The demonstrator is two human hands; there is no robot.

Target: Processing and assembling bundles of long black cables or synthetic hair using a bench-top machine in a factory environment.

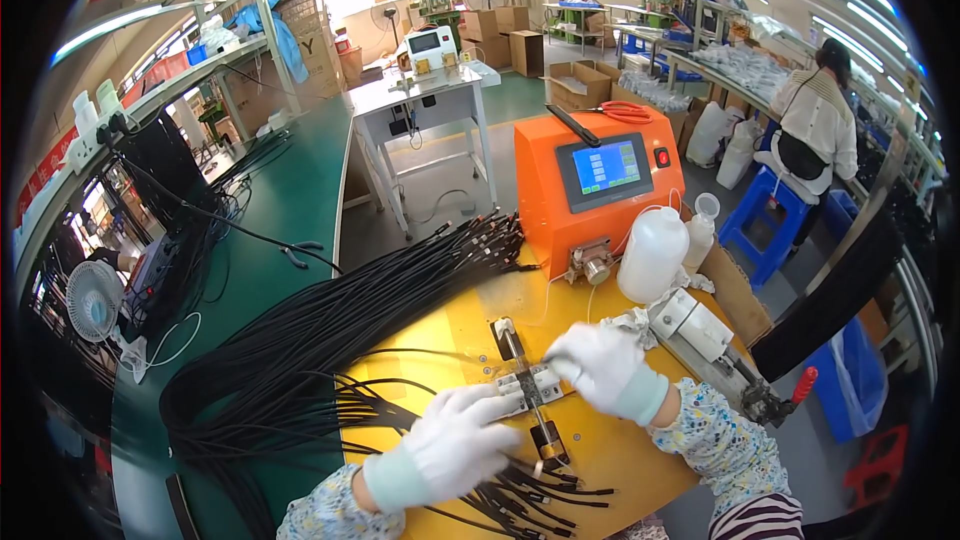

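Observation:
Both my hands wear white knit gloves. My left hand (450, 445) reaches from the lower left over a metal clamping fixture (538, 386), its fingers stretched out and apart at the fixture's left side. At the fixture's right end, my right hand (605, 372) is closed, fingers bent together and slightly blurred; whatever it may pinch cannot be made out. A dark bar with black end blocks crosses the fixture. A large bundle of black cables (330, 325) lies to the left, their tips fanned out at the far end. More cable ends (520, 505) pass under my left hand.
Behind the fixture stands an orange machine (590, 190) with a screen, pliers (625, 112) on top. A white bottle (653, 255) and a red-handled toggle clamp (745, 380) sit right. A small fan (95, 298) stands left. A seated person (815, 125) works at the far right.

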